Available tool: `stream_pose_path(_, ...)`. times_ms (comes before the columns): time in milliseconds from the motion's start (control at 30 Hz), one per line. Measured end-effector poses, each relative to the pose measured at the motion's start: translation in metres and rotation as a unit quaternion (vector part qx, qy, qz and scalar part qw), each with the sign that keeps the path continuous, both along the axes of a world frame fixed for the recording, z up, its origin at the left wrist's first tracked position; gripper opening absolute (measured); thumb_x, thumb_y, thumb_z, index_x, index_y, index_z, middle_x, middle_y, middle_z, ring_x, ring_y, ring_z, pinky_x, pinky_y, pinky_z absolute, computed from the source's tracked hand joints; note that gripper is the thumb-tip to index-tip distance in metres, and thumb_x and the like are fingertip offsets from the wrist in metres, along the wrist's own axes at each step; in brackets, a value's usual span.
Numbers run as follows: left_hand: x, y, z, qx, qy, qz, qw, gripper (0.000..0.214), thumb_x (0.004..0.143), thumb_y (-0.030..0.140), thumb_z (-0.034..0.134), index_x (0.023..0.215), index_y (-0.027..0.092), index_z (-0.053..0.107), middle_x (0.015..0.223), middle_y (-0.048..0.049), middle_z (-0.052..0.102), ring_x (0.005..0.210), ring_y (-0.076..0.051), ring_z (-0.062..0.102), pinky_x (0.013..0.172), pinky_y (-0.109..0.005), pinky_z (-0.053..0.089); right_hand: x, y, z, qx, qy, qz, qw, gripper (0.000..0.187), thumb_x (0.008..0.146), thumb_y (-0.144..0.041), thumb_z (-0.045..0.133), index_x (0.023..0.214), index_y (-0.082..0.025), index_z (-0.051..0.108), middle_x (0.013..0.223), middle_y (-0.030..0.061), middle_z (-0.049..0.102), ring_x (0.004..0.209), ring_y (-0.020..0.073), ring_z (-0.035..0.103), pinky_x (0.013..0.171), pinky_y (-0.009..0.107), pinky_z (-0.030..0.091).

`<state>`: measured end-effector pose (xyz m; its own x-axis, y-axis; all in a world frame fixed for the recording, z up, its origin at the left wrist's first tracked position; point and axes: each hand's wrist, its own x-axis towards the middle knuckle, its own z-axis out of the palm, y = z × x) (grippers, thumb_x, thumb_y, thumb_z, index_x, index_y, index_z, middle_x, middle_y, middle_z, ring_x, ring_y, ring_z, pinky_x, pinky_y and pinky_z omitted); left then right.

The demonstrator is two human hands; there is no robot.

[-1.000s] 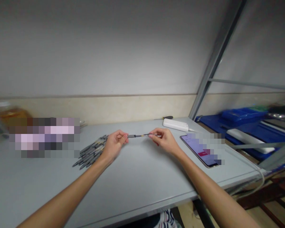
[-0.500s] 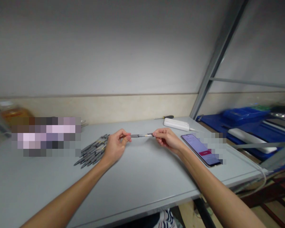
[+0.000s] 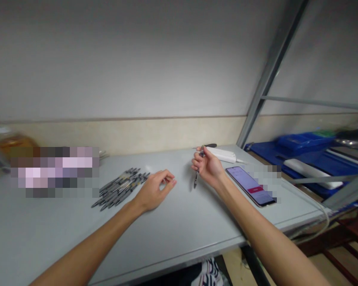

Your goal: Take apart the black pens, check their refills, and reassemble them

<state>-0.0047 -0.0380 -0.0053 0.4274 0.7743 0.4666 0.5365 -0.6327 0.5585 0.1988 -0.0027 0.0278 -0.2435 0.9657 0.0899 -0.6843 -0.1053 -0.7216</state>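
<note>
A slim pen with grey and silver parts is gripped in my right hand. It hangs steeply, its lower end sticking out below my fingers and its top between thumb and fingertips. My left hand holds nothing; its fingers are curved, with a gap between thumb and fingers, low over the desk. Just left of that hand lies a pile of similar grey pens, spread side by side at a slant. My left wrist partly covers the near side of the pile.
On the grey desk, a phone with a lit screen lies right of my right forearm. Behind my right hand are a white power strip and a dark-handled screwdriver. A metal post rises at the right, near blue trays.
My left hand has let go of the pen and moved slightly right and down. My right hand has lifted the pen and turned it from level to nearly upright.
</note>
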Motion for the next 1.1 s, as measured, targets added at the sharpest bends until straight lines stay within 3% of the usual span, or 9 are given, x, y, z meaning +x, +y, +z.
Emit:
stream_pose_path(167, -0.014, 0.013, -0.004, 0.057, 0.096, 0.074, 0.991, 0.019, 0.086, 0.029, 0.041, 0.08, 0.018, 0.054, 0.075, -0.0035, 0.059, 0.076, -0.016, 0.054, 0.074, -0.03, 0.042, -0.003, 0.003, 0.015, -0.029, 0.021, 0.068, 0.997, 0.043, 0.085, -0.049, 0.032, 0.054, -0.02, 0.036, 0.042, -0.0085, 0.017, 0.034, 0.0064, 0.01, 0.03, 0.016, 0.011)
stream_pose_path(300, -0.02, 0.016, -0.001, 0.092, 0.225, 0.105, 0.964, 0.017, 0.085, 0.025, 0.039, 0.08, 0.017, 0.054, 0.079, -0.0053, 0.06, 0.082, -0.02, 0.052, 0.076, -0.033, 0.04, -0.012, 0.002, 0.025, -0.062, 0.002, 0.051, 0.997, 0.036, 0.083, -0.032, 0.031, 0.049, -0.02, 0.026, 0.041, -0.0089, 0.008, 0.036, 0.0068, 0.003, 0.029, 0.017, 0.007)
stream_pose_path(433, -0.022, 0.015, 0.005, 0.105, 0.32, 0.139, 0.931, 0.019, 0.086, 0.024, 0.038, 0.082, 0.017, 0.055, 0.085, -0.0073, 0.061, 0.086, -0.022, 0.051, 0.075, -0.034, 0.039, -0.021, -0.002, 0.033, -0.066, -0.005, 0.054, 0.996, 0.035, 0.081, -0.031, 0.029, 0.048, -0.02, 0.025, 0.042, -0.0089, 0.007, 0.037, 0.0069, 0.001, 0.029, 0.017, 0.007)
stream_pose_path(533, -0.025, 0.015, 0.009, 0.109, 0.354, 0.168, 0.914, 0.019, 0.084, 0.022, 0.038, 0.087, 0.016, 0.056, 0.09, -0.0087, 0.06, 0.091, -0.024, 0.05, 0.074, -0.035, 0.039, -0.023, -0.004, 0.037, -0.061, -0.005, 0.063, 0.996, 0.037, 0.081, -0.037, 0.029, 0.047, -0.02, 0.026, 0.042, -0.0089, 0.008, 0.037, 0.0065, 0.001, 0.029, 0.016, 0.008)
stream_pose_path(633, -0.03, 0.017, 0.011, 0.101, 0.383, 0.177, 0.901, 0.019, 0.079, 0.018, 0.041, 0.09, 0.016, 0.057, 0.094, -0.01, 0.058, 0.095, -0.025, 0.048, 0.074, -0.036, 0.04, -0.023, -0.004, 0.038, -0.056, -0.011, 0.065, 0.996, 0.034, 0.079, -0.032, 0.029, 0.047, -0.02, 0.027, 0.042, -0.0086, 0.008, 0.037, 0.0068, 0.002, 0.029, 0.016, 0.008)
stream_pose_path(733, -0.034, 0.018, 0.011, 0.088, 0.402, 0.176, 0.894, 0.021, 0.076, 0.017, 0.043, 0.091, 0.016, 0.057, 0.097, -0.0112, 0.056, 0.096, -0.026, 0.046, 0.075, -0.037, 0.04, -0.023, -0.002, 0.037, -0.051, -0.02, 0.076, 0.996, 0.031, 0.077, -0.028, 0.03, 0.047, -0.02, 0.028, 0.041, -0.0087, 0.008, 0.036, 0.0067, 0.003, 0.028, 0.016, 0.009)
stream_pose_path(933, -0.038, 0.016, 0.013, 0.061, 0.421, 0.167, 0.89, 0.024, 0.074, 0.011, 0.042, 0.092, 0.016, 0.057, 0.098, -0.0116, 0.055, 0.096, -0.026, 0.046, 0.075, -0.038, 0.04, -0.024, -0.002, 0.035, -0.056, -0.023, 0.076, 0.995, 0.038, 0.08, -0.041, 0.032, 0.049, -0.021, 0.027, 0.041, -0.0095, 0.01, 0.036, 0.006, 0.003, 0.028, 0.015, 0.011)
stream_pose_path(1100, -0.038, 0.018, 0.01, 0.057, 0.423, 0.181, 0.886, 0.032, 0.074, 0.002, 0.037, 0.094, 0.017, 0.057, 0.099, -0.0111, 0.055, 0.096, -0.024, 0.047, 0.075, -0.036, 0.04, -0.026, -0.003, 0.036, -0.056, -0.017, 0.053, 0.997, 0.03, 0.076, -0.028, 0.031, 0.048, -0.02, 0.027, 0.041, -0.0088, 0.008, 0.036, 0.0069, 0.002, 0.028, 0.016, 0.008)
